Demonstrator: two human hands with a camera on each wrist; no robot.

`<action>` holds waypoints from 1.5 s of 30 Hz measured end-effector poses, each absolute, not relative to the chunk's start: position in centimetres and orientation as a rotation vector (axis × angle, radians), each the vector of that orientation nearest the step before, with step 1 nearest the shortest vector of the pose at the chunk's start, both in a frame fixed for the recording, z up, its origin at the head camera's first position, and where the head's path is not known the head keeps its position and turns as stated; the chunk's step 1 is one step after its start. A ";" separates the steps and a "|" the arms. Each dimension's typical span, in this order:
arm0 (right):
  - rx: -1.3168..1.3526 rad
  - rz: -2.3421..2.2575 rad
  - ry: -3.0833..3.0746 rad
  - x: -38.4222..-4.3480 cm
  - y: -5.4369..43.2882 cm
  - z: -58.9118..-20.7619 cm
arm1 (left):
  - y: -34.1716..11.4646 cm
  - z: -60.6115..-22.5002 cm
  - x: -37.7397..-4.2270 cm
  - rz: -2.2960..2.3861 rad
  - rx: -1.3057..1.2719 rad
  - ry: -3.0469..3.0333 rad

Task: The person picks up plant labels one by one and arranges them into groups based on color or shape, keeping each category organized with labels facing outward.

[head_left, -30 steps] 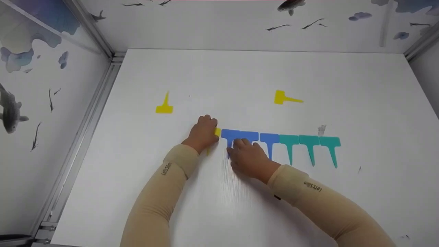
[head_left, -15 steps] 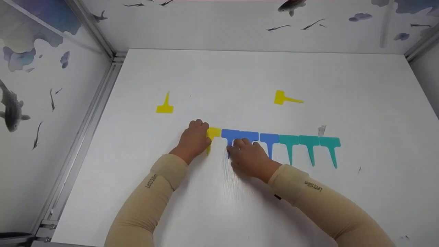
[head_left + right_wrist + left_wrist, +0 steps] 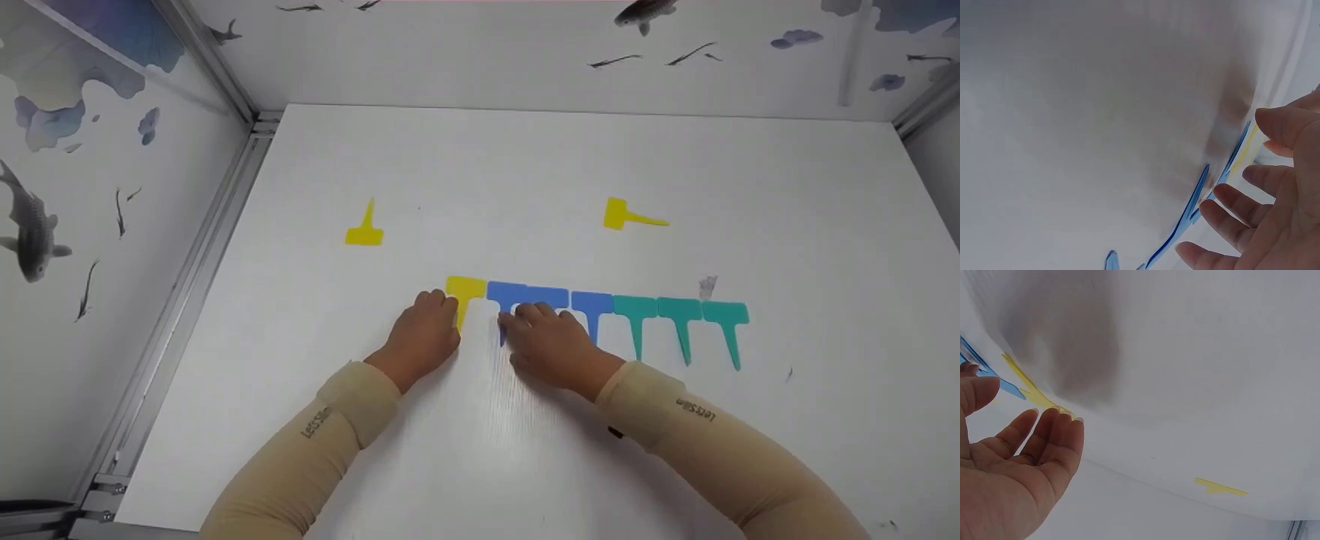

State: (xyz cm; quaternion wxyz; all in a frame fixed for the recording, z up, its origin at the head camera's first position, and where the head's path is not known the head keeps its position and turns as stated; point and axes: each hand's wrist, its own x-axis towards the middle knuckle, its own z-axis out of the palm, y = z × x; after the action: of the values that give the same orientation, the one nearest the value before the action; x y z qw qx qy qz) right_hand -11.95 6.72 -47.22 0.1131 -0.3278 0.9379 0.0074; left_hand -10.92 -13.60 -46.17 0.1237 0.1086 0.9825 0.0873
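A row of T-shaped plant labels lies on the white table in the head view, heads up and stems toward me. A yellow label [image 3: 466, 286] is at its left end, then blue labels [image 3: 507, 289], then teal labels [image 3: 724, 313]. My left hand [image 3: 420, 334] is beside the yellow label's stem, fingertips at its edge, thumb apart in the left wrist view. My right hand [image 3: 553, 346] lies over the blue labels' stems and covers part of the middle one. Its fingers are loosely spread near the blue stems [image 3: 1200, 185] in the right wrist view, pinching nothing.
Two loose yellow labels lie farther back: one at left [image 3: 364, 237] with its stem pointing away, one at right [image 3: 615, 214] with its stem pointing right. White panels with fish prints border the table [image 3: 495, 165] at the back and left, along a metal frame [image 3: 187, 285].
My left hand has come off the yellow label's head and drawn back toward me and left, uncovering most of that label. My right hand and the row stay in place.
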 end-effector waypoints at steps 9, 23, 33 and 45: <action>-0.990 0.013 2.752 -12.1 7.1 -47.2 | -13.6 -46.7 -10.4 0.254 0.339 2.873; -0.900 -0.150 2.764 -12.3 8.9 -46.3 | -13.6 -47.1 -9.5 0.222 0.414 2.888; -0.823 -0.250 2.788 -13.2 10.6 -46.0 | -13.6 -47.7 -9.0 0.213 0.455 2.929; -0.708 -0.273 2.828 -14.3 13.2 -45.8 | -13.5 -48.0 -8.9 0.190 0.482 2.958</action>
State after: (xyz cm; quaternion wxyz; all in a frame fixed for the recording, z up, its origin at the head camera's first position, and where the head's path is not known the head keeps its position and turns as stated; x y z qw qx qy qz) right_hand -14.34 13.18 -45.76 0.1067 -0.2405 0.9603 -0.0926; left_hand -8.86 -13.55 -48.04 0.0692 0.1601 0.9827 0.0630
